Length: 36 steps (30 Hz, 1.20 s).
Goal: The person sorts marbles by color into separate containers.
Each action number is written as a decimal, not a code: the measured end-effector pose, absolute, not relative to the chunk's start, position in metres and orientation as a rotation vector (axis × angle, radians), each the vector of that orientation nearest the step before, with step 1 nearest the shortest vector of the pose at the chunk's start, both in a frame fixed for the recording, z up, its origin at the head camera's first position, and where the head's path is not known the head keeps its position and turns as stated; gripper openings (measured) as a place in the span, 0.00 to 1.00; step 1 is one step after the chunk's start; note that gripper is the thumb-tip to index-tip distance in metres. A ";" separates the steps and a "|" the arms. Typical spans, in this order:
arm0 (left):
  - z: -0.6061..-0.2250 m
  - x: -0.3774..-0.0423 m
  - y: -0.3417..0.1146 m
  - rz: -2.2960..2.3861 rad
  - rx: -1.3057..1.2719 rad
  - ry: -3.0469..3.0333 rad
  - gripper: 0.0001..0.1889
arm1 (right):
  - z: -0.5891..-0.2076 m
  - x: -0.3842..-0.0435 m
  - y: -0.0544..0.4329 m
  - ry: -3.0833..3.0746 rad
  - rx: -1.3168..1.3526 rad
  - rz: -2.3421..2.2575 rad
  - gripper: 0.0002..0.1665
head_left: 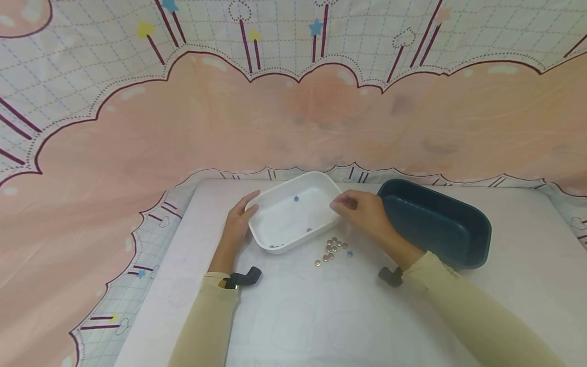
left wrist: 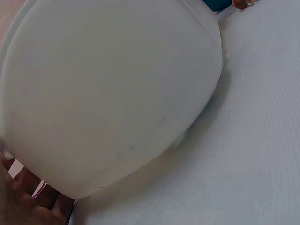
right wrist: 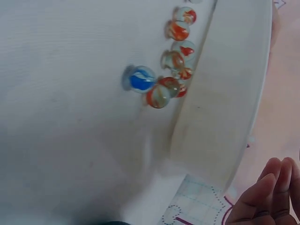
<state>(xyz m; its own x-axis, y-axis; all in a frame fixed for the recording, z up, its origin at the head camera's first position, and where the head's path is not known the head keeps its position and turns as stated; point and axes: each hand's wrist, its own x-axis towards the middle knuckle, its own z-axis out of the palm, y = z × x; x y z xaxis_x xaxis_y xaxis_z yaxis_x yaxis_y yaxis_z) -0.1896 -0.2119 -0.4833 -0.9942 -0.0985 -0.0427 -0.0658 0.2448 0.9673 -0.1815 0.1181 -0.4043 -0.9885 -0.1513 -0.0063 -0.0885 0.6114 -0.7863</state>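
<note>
My left hand (head_left: 237, 219) holds the left end of a white tray (head_left: 293, 216), thumb over its rim. Several blue marbles lie inside, one blue marble (head_left: 296, 199) toward the far side and others along the near wall. At the tray's right end is my right hand (head_left: 359, 211), its thumb and fingertips (right wrist: 267, 183) drawn together; whether something small is between them is hidden. In front of the tray, several orange-swirled marbles (right wrist: 158, 96) cluster on the table, with a loose blue marble (right wrist: 141, 78) beside them.
A dark blue-green tray (head_left: 435, 219) stands right of the white one, partly behind my right forearm. The white table (head_left: 312, 321) meets a patterned curtain (head_left: 293, 117) at its back edge.
</note>
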 end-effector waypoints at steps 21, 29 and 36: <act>-0.483 -0.189 -0.212 -1.899 0.146 -2.452 0.22 | -0.420 -0.159 0.140 2.765 -0.305 -1.111 0.21; -0.482 -0.188 -0.211 -1.897 0.174 -2.467 0.22 | -0.424 -0.152 0.144 2.748 -0.364 -1.072 0.17; -0.482 -0.188 -0.211 -1.876 0.160 -2.476 0.22 | -0.432 -0.149 0.148 2.752 -0.428 -1.050 0.10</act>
<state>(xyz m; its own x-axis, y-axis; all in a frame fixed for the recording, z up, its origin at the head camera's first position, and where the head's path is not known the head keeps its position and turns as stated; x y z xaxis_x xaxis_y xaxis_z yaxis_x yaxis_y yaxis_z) -0.1883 -0.2113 -0.4823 -0.9942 -0.1010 -0.0370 -0.0630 0.2675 0.9615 -0.1488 0.1480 -0.4322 -0.9454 -0.3219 -0.0516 -0.2058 0.7120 -0.6713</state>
